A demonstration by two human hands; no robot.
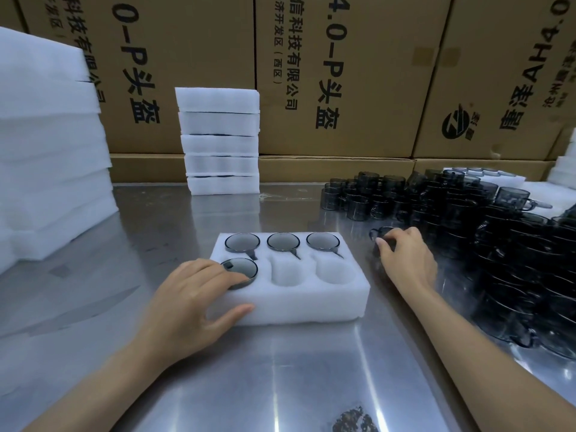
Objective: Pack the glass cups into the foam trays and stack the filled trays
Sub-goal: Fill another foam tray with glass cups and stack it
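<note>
A white rectangular foam tray (290, 294) with six round pockets lies in the middle of the shiny steel counter (280, 369), its long side running left to right across the person's front. The three far pockets each hold a smoky grey glass cup (283, 241), and a fourth cup (241, 271) sits in the near-left pocket; the near-middle and near-right pockets are empty.

The left hand (193, 304) rests on the tray's near-left corner, fingers nearly straight over the fourth cup's rim and thumb pressed to the front wall, steadying rather than gripping. The right hand (405, 260) is out to the right of the tray, fingers curled round another grey glass cup (381, 236) at the edge of the large crowd of loose cups (467, 213) (handle pointing left, as far as the picture shows).

So the coming move likely turns on one relation: the empty pockets lie left of and slightly nearer than the right hand, which is the closer of the two.

A stack of filled white foam trays (219, 141) stands at the back of the counter, well beyond the tray, before brown cardboard cartons (343, 73).
</note>
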